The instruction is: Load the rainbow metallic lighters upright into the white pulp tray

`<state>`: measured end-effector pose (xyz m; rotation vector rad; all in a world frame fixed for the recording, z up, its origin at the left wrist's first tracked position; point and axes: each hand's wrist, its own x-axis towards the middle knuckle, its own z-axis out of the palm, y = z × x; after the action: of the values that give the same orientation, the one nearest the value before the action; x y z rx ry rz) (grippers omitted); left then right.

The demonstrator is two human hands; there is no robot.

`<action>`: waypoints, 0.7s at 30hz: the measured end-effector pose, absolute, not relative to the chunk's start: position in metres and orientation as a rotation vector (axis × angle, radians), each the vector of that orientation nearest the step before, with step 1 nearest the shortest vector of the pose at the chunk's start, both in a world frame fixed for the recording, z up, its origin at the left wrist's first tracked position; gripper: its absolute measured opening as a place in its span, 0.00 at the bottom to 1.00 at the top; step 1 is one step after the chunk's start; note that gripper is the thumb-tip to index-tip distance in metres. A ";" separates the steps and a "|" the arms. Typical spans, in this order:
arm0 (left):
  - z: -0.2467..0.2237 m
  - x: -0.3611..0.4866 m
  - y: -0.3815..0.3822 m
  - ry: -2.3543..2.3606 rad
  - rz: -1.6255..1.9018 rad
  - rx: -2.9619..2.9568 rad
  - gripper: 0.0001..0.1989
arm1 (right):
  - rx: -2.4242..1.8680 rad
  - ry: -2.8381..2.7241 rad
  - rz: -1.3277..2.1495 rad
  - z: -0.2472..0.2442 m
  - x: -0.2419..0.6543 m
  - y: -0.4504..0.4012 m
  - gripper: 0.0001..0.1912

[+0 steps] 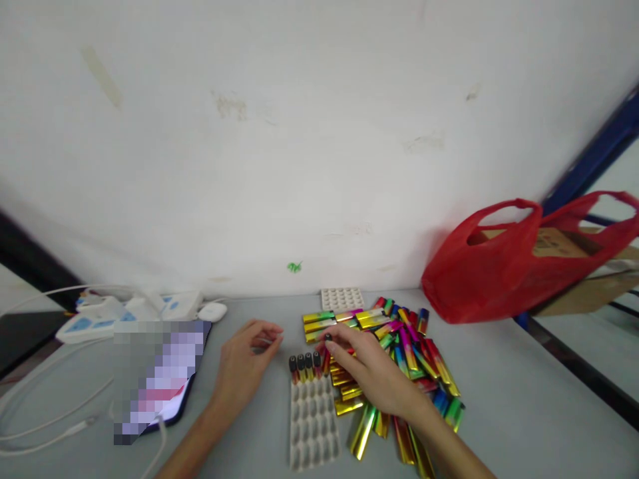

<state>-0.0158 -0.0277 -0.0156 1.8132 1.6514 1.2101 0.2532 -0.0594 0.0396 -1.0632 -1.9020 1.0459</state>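
A pale moulded tray point(313, 426) lies on the grey table, with several black-capped tubes point(304, 367) standing in its far row. Over the tray's far right corner, my right hand point(367, 366) pinches another black-capped tube point(327, 338) between thumb and fingers. To the tray's left, my left hand point(244, 359) hovers with nothing in it, its thumb and fingertips a little apart. A heap of shiny gold, red, green, blue and pink tubes point(409, 346) spreads beneath and to the right of my right hand.
Against the white wall sits a second pale tray point(342, 298). A red bag point(479, 279) holding cardboard stands at right. At left are a tablet-like device point(170, 379) with a blurred screen, a power strip point(90, 326), a white charger point(212, 311) and loose white cables.
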 end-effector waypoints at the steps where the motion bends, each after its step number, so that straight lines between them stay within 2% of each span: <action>1: -0.016 -0.016 -0.028 1.644 1.211 1.816 0.12 | -1.074 -1.912 1.045 0.040 0.253 -0.060 0.10; 9: -0.016 -0.012 -0.030 1.611 1.212 1.882 0.11 | -1.091 -1.926 1.059 0.038 0.253 -0.060 0.09; 13: -0.014 -0.009 -0.032 1.601 1.223 1.904 0.10 | -1.103 -1.946 1.060 0.039 0.251 -0.062 0.12; 21: -0.009 -0.012 -0.034 1.642 1.278 1.954 0.11 | -1.179 -1.854 0.822 0.026 0.253 -0.057 0.13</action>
<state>-0.0116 -0.0337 -0.0091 1.9544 1.6416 1.2784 0.2532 -0.0567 0.0263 -1.1789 -1.8536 0.8224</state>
